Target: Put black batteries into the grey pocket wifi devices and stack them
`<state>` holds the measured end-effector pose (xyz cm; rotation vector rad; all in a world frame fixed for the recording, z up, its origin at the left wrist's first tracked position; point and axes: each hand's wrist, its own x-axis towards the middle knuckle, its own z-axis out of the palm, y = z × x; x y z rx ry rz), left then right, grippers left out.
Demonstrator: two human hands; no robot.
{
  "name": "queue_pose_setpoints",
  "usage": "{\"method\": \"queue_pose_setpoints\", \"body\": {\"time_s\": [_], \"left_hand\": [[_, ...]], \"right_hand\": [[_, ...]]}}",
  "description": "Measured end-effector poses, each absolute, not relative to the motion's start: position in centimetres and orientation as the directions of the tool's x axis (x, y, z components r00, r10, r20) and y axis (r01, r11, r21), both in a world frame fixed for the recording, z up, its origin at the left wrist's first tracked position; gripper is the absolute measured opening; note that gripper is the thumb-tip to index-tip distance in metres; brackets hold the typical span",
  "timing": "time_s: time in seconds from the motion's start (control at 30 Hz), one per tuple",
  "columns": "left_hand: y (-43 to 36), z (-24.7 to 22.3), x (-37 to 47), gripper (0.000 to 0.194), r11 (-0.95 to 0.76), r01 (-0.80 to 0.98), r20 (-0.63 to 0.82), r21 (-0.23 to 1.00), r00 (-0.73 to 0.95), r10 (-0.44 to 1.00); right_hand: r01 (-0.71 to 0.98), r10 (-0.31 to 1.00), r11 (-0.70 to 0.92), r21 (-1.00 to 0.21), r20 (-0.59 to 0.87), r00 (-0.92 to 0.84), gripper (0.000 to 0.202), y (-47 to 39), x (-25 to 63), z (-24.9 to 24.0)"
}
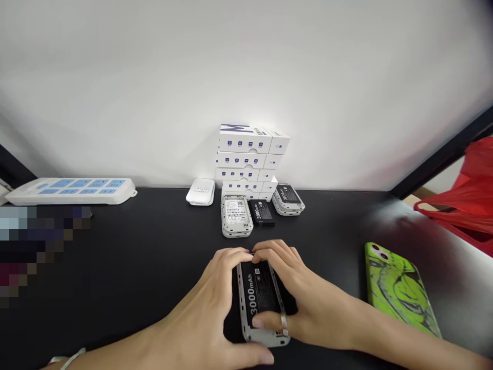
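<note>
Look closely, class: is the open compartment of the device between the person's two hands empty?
No, a black battery marked 3000mAh lies in the device between the left hand and right hand.

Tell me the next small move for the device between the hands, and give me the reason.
I'd probably press the battery gently down at its lower end with the right hand: it lies within the frame of the device, the right thumb is over that end, and the left hand curves along the other side. Whether it is fully seated can't be told.
</note>
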<state>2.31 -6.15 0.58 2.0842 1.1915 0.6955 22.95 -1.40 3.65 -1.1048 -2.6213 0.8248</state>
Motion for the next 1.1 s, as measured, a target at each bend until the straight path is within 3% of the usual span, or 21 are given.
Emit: {"method": "queue_pose_setpoints", "body": {"time_s": [0.17, 0.3, 0.4, 0.53, 0.73, 0.9, 1.1], "left_hand": [[-6.3, 0.8, 2.4, 0.088, -0.345, 0.551, 0.099, 0.76, 0.426, 0.899], [-6.1, 0.5, 2.3, 0.085, -0.365, 0.533, 0.144, 0.763, 0.41, 0.9], [-6.0, 0.4, 2.1, 0.086, -0.318, 0.524, 0.111, 0.79, 0.389, 0.915], [-6.0, 0.2, 2.1, 0.093, -0.286, 0.526, 0.09, 0.801, 0.368, 0.926], [-6.0, 0.1, 2.2, 0.096, -0.313, 0.551, 0.093, 0.774, 0.389, 0.917], [-6.0, 0.3, 2.2, 0.092, -0.353, 0.552, 0.127, 0.756, 0.405, 0.905], [-6.0, -0.1, 2.2, 0.089, -0.379, 0.555, 0.147, 0.741, 0.417, 0.897]], "right_hand": [[0.665, 0.755, 0.406, -0.627, -0.179, -0.63, 0.051, -0.1, 21.5, 4.4], [0.622, 0.778, 0.382, -0.683, -0.125, -0.615, 0.047, -0.1, 21.5, 4.8], [0.518, 0.78, 0.308, -0.798, -0.101, -0.618, 0.037, -1.4, 21.9, 4.9], [0.322, 0.769, 0.051, -0.946, -0.168, -0.616, 0.048, -3.2, 22.3, 4.1], [0.074, 0.878, 0.07, -0.995, 0.026, -0.477, 0.025, -2.2, 23.9, 3.4], [0.227, 0.925, 0.032, -0.973, -0.057, -0.375, 0.027, 2.4, 25.4, 3.5], [0.379, 0.882, 0.053, -0.924, -0.135, -0.451, 0.038, 5.3, 25.7, 2.8]]}}
